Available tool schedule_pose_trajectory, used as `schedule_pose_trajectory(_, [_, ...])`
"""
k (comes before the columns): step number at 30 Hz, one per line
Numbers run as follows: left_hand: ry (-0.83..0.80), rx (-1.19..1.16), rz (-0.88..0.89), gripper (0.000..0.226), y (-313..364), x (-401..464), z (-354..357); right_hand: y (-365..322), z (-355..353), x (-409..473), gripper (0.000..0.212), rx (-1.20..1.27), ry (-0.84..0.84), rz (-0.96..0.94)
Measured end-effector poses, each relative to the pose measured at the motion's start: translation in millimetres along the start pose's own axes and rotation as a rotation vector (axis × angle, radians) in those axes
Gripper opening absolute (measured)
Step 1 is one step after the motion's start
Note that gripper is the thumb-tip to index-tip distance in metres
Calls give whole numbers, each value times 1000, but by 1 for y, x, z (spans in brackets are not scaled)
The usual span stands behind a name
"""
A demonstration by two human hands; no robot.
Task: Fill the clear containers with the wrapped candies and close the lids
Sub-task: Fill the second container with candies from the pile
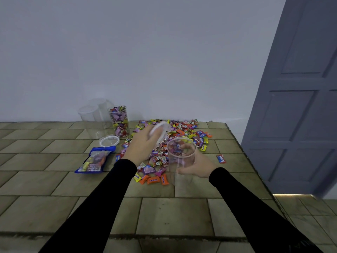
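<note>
- Two black sleeves reach forward from me over a tiled surface (175,212); both arms are nearly straight, angled inward toward the middle.
- My right hand (197,168) wraps a clear container (180,157) from the side, thumb nearest me, fingers showing through the far wall. I hold it upright with its mouth open, probably so candies can drop in; it looks empty or nearly so.
- My left hand (144,143) sits palm down, just left of that container, fingers curled around a clear lid (160,129). I judge I'm keeping the lid aside while filling.
- Under and beyond both hands lies the heap of wrapped candies (175,132), within easy reach.
- Left of the heap lie a blue candy bag (94,159) and a loose lid (109,140).
- Farthest, by the wall, stands a filled container (119,120), lidless, beside empty containers (91,115).
</note>
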State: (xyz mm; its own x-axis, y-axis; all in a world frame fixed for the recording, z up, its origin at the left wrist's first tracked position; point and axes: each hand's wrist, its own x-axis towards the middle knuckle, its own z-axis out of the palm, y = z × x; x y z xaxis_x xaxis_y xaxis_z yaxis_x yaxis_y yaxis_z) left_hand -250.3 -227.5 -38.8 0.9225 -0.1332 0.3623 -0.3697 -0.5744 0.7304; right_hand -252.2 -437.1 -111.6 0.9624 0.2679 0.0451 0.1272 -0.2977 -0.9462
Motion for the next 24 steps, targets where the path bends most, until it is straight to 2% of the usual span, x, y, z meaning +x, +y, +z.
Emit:
schedule_pose_trajectory(3, [-65,31,-135,30,-27,2,3,0,-1,-1,73,-6,-13,11])
schedule_pose_trajectory(8, [-563,309,-338,25,-60,-3,7,-1,-2,-3,75,-1,-23,36])
schedule_pose_trajectory(12, [-800,519,-299,27,-56,-15,20,-1,-3,-4,80,-24,-29,50])
schedule_pose_trajectory(15, [-843,532,-240,29,-56,-21,33,1,-2,-5,79,-43,-18,59])
schedule_pose_trajectory(19, [-761,517,-171,23,-62,-28,46,5,-2,-7,82,-53,-17,73])
schedule_pose_trajectory(24, [-668,574,-25,15,-68,-27,52,3,-6,-9,106,-134,-35,135])
